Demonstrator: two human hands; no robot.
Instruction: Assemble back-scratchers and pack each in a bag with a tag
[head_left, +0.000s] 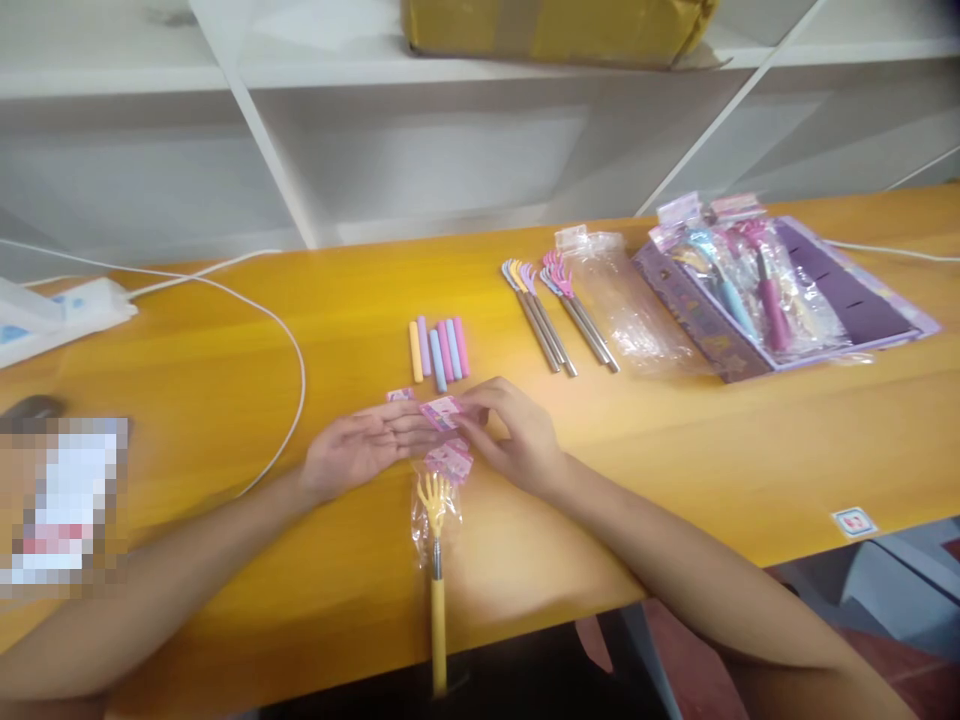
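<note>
A yellow back scratcher [436, 560] in a clear plastic sleeve lies on the orange table [225, 420], its handle reaching over the near edge. My left hand [360, 450] lies palm up with fingers stretched out, touching a pink header card [441, 412] at the sleeve's top. My right hand [510, 435] pinches that card from the right side. A second pink card [448, 462] sits just below it on the sleeve.
Several pastel handle grips [439, 350] lie behind my hands, with bare metal scratchers [559, 315] and empty clear sleeves [622, 300] to the right. A purple display box [780, 290] holds packed scratchers. A white cable [292, 340] and power strip [52, 315] are at left; a white shelf stands behind.
</note>
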